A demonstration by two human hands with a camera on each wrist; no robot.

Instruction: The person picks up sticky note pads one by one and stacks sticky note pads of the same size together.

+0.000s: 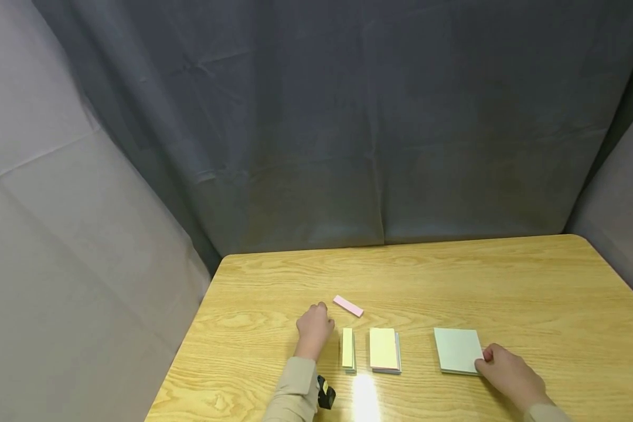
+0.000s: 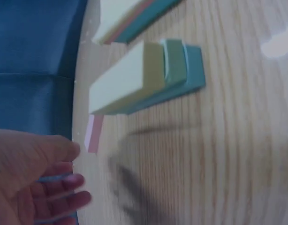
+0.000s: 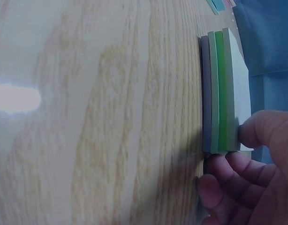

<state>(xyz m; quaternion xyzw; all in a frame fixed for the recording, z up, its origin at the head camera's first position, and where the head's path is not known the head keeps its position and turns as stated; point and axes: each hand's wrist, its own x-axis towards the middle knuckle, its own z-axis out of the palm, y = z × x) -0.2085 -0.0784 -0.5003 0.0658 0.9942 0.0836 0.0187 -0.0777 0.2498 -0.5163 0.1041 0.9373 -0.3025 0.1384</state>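
Observation:
At the right, my right hand point(image 1: 511, 375) grips the edge of a stack of square sticky note pads point(image 1: 458, 350), pale green on top. The right wrist view shows the thumb on the stack's point(image 3: 221, 93) top sheet edge and the fingers curled against its side. My left hand point(image 1: 315, 329) is above the table with loosely bent fingers and holds nothing. Just beyond it lies a narrow pink sticky note pad point(image 1: 348, 306), set at a slant. A stack of narrow pads point(image 2: 120, 82), yellow on top, is close to the left hand's right side.
Between the narrow stack and the square one sits a stack of rectangular sticky note pads point(image 1: 382, 347), yellow uppermost. A black wrist device point(image 1: 325, 392) is on the left sleeve. Behind the wooden table point(image 1: 480, 269) hangs a dark curtain point(image 1: 316, 129).

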